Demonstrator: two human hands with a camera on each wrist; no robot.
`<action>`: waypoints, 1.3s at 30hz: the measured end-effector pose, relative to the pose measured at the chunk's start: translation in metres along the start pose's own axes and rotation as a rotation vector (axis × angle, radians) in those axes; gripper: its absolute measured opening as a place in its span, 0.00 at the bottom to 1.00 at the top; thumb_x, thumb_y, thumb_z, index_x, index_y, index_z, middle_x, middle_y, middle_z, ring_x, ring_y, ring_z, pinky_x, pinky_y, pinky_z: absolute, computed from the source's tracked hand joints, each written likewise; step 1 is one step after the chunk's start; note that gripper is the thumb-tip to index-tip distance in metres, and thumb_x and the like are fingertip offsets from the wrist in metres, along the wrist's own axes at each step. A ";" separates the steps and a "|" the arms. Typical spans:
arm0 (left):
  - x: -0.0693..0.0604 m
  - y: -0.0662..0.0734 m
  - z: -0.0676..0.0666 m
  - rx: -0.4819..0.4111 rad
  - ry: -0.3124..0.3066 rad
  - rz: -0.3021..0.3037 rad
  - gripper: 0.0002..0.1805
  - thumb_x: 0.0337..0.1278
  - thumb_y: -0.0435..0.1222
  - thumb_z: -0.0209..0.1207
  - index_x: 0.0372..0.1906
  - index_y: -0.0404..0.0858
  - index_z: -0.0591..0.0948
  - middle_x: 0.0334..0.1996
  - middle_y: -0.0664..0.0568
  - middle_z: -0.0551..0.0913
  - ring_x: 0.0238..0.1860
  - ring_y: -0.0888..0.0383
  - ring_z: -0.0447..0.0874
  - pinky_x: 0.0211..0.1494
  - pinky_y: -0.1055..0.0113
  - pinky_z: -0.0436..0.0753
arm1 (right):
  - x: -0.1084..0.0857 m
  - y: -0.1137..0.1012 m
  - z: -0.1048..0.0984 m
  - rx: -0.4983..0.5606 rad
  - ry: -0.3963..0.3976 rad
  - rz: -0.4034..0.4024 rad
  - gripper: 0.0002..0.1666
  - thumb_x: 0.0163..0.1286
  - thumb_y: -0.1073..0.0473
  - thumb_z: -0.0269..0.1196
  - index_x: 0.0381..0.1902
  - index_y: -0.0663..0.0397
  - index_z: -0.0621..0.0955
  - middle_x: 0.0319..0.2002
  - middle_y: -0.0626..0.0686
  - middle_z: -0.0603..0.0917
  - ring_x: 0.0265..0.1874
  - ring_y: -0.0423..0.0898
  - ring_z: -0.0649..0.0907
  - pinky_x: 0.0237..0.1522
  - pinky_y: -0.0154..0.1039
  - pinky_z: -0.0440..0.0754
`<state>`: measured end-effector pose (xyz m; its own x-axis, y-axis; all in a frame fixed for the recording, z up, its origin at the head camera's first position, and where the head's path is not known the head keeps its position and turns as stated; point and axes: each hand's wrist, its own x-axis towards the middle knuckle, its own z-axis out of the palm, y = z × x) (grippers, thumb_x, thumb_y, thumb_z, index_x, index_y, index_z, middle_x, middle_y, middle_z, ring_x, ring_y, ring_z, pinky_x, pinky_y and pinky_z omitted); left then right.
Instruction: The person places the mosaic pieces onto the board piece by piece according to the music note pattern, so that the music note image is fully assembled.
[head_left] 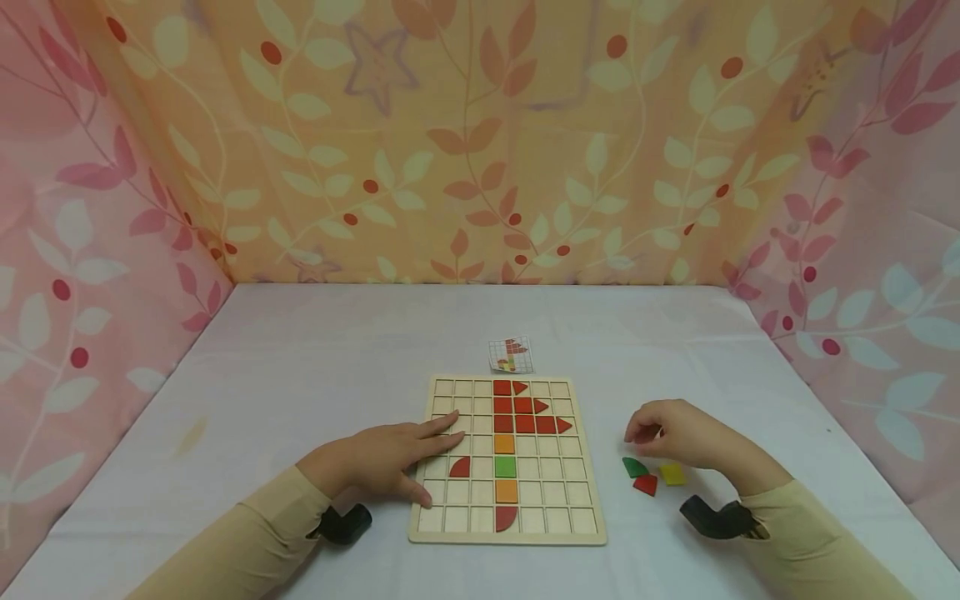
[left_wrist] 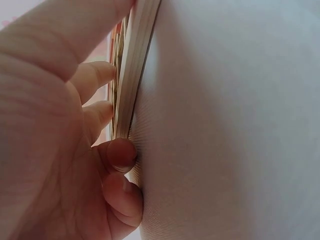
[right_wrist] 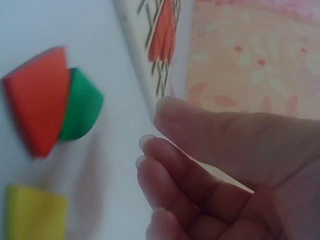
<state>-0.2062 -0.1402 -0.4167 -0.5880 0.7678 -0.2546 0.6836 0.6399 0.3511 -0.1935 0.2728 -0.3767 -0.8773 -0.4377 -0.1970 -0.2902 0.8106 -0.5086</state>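
Observation:
My left hand (head_left: pixel 375 454) rests on the left edge of a wooden grid board (head_left: pixel 508 539), fingers spread, thumb near the lower left side. Red squares and red triangles form three rows at the board's upper part. Below them run an orange square (head_left: pixel 505 444), a green square (head_left: pixel 506 467), another orange square and a red quarter-circle (head_left: pixel 506 519). Another red quarter-circle (head_left: pixel 461 467) lies further left. Over the table right of the board, my right hand (head_left: pixel 678 433) has loosely bent fingers with nothing seen between them. Beneath it lie green (right_wrist: pixel 81 102), red (right_wrist: pixel 39 97) and yellow (right_wrist: pixel 37 215) pieces.
A small printed card (head_left: pixel 511 355) with a coloured grid pattern lies just beyond the board's far edge. White cloth (head_left: pixel 300 350) covers the table. Patterned curtains (head_left: pixel 480 142) enclose the back and both sides.

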 end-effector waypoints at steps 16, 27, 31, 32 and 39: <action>0.001 -0.002 -0.001 0.008 0.002 0.000 0.49 0.41 0.67 0.53 0.71 0.60 0.48 0.72 0.61 0.39 0.68 0.53 0.53 0.64 0.53 0.62 | -0.021 0.016 0.022 0.037 0.009 0.005 0.18 0.45 0.60 0.73 0.23 0.48 0.72 0.18 0.43 0.70 0.20 0.37 0.70 0.22 0.31 0.68; 0.000 0.000 -0.002 0.003 0.006 0.009 0.49 0.42 0.66 0.54 0.71 0.58 0.49 0.73 0.59 0.40 0.69 0.53 0.53 0.64 0.53 0.62 | -0.021 0.008 0.018 0.019 -0.043 -0.008 0.13 0.49 0.62 0.71 0.25 0.44 0.76 0.19 0.42 0.73 0.22 0.37 0.71 0.24 0.31 0.71; 0.000 0.000 -0.002 0.005 0.003 0.012 0.49 0.42 0.66 0.54 0.71 0.58 0.49 0.73 0.59 0.40 0.68 0.52 0.54 0.64 0.53 0.62 | -0.020 0.002 0.010 0.038 -0.067 -0.043 0.06 0.54 0.62 0.68 0.26 0.43 0.81 0.24 0.41 0.76 0.25 0.36 0.73 0.26 0.31 0.73; 0.000 0.000 -0.002 0.004 0.002 0.011 0.49 0.42 0.66 0.54 0.71 0.58 0.49 0.73 0.59 0.40 0.68 0.52 0.54 0.64 0.53 0.62 | -0.018 0.001 0.008 0.041 -0.062 -0.066 0.05 0.55 0.61 0.67 0.26 0.44 0.82 0.26 0.40 0.77 0.26 0.36 0.73 0.27 0.31 0.73; 0.000 0.000 -0.001 0.002 -0.002 0.002 0.49 0.41 0.66 0.53 0.71 0.59 0.49 0.72 0.60 0.39 0.69 0.53 0.53 0.64 0.53 0.61 | 0.003 -0.022 0.011 0.045 0.042 -0.145 0.03 0.57 0.54 0.66 0.26 0.43 0.85 0.25 0.37 0.77 0.27 0.35 0.73 0.30 0.32 0.72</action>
<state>-0.2068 -0.1404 -0.4161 -0.5859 0.7689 -0.2559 0.6854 0.6386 0.3498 -0.1853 0.2495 -0.3758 -0.8430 -0.5313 -0.0843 -0.3982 0.7216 -0.5663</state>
